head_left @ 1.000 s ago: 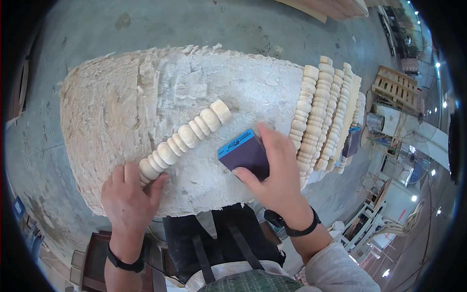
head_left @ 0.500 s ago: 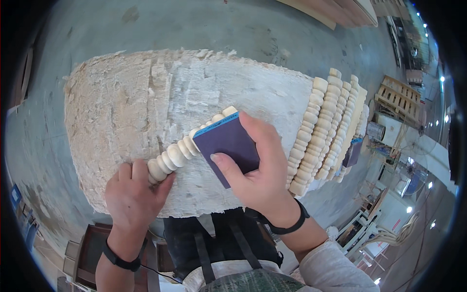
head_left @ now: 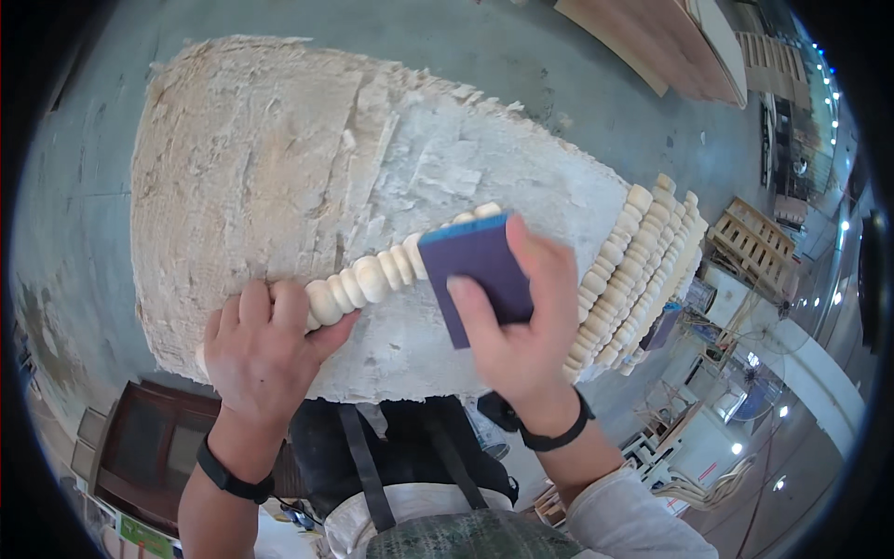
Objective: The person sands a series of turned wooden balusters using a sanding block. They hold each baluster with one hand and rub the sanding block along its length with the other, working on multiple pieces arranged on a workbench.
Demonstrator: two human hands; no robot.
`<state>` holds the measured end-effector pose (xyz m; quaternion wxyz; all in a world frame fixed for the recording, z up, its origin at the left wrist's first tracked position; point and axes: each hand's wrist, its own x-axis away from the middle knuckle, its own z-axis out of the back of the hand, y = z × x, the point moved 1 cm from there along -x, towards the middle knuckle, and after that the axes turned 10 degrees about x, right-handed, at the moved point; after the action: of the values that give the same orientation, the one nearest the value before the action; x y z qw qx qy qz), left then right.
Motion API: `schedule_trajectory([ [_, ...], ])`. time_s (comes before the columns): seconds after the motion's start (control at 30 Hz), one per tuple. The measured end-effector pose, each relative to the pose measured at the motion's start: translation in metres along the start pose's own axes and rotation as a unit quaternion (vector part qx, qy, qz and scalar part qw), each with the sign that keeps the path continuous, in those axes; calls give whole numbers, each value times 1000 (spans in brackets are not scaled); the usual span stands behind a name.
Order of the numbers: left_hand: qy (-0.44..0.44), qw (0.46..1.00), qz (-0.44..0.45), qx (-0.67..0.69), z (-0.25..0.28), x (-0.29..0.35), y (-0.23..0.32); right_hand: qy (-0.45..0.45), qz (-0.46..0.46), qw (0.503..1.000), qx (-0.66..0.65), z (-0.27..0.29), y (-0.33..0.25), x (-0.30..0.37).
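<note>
A pale turned wooden spindle [head_left: 370, 278] with a row of rounded beads lies aslant over the padded work surface [head_left: 251, 158]. My left hand [head_left: 264, 345] is closed around its lower left part, and a bit of the end shows beyond my fingers. In my right hand [head_left: 521, 326] is a flat purple sanding pad [head_left: 484, 279] with a blue edge, thumb on top and fingers hidden beneath. The pad rests over the upper right part of the spindle, hiding much of it; the far tip shows past the blue edge.
Several similar spindles [head_left: 622, 247] lie side by side on the right end of the surface. Another purple pad [head_left: 661, 328] is beside them. Beyond stand a wooden pallet [head_left: 752, 244] and a large board [head_left: 633, 42]. A dark brown cabinet [head_left: 154, 456] stands at lower left.
The view has shifted. My right hand and the pad appear farther right, and my left hand sits slightly higher. A spindle end now shows left of my left hand.
</note>
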<state>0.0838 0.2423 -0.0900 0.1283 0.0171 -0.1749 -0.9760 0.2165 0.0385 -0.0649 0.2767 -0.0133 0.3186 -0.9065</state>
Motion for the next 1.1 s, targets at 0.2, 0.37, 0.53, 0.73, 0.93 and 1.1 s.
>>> schedule_trajectory([
  [0.2,0,1000,-5,5,-4,-2,-3,-27,0,999,40,-14,-13,-41],
  [0.37,6,1000,19,-5,-4,-1,2,-5,-20,1000,1,-1,-4,0],
  [0.53,5,1000,19,1,-4,-3,1,9,3,998,57,-28,-16,-52],
  [0.73,0,1000,19,14,-2,-4,1,-35,-56,998,6,5,5,56],
  [0.93,21,1000,7,9,-6,-5,4,-2,-50,998,-43,7,19,59],
  [1.1,26,999,33,3,-7,1,10,-15,-131,985,-115,9,25,65],
])
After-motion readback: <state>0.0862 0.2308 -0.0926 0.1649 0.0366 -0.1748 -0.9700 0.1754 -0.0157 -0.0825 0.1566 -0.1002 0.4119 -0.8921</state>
